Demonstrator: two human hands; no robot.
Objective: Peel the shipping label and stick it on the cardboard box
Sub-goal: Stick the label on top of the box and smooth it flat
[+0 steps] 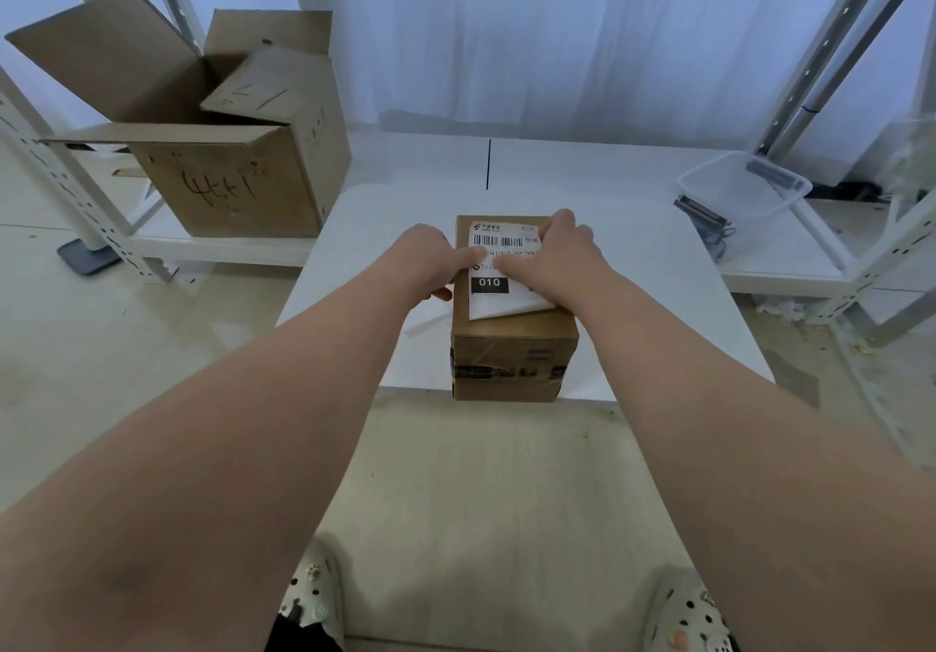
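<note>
Brown cardboard box [511, 347], taped, stands at near edge of white table [658, 296]. Paper shipping label [499, 276] lies flat on its top. Your left hand [430, 258] & right hand [549, 256] press it w/ spread fingers, gripping nothing.

Head camera, single wide-angle view, facing forward and down.
I see from head height over the near edge of the white counter [658, 266]; both forearms run up from the bottom corners, the floor [486, 489] and shoes [314, 595] lie below, and edge lines bow. The counter sits at arm's reach; no second view.
</note>
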